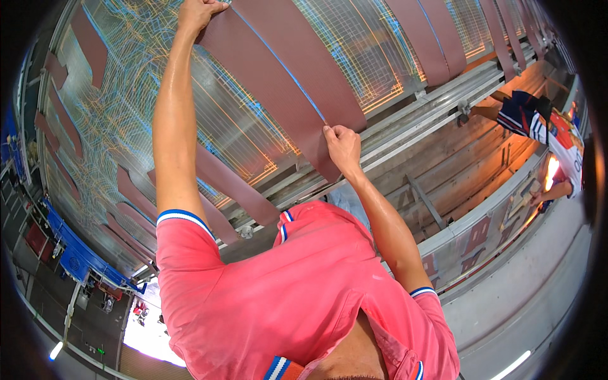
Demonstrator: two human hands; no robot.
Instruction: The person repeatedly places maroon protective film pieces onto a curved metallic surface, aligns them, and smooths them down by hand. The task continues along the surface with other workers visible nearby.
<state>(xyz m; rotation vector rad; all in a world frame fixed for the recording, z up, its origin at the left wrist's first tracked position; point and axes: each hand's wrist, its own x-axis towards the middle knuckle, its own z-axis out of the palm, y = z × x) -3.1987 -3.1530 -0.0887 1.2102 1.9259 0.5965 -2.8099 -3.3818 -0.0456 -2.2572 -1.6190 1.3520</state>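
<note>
A wide brown strip of sheet material (253, 66) lies across a metal table, its near end hanging past the table's edge. Beside it, on the right, is another brown strip (316, 60); a thin bright blue line (278, 63) runs between the two. My left hand (197, 18) reaches to the far end of the left strip, its fingers closed at the edge near the blue line. At the near end my right hand (343, 147) pinches the strip where the line stops. Whether the material is leather or cloth I cannot tell.
Coloured marking lines cover the metal table (218, 104). Several cut brown pieces (92, 47) lie to the left, and more strips (430, 38) to the right. A metal rail (405, 130) borders the table. Another person (560, 136) works at the far right, near an orange glow.
</note>
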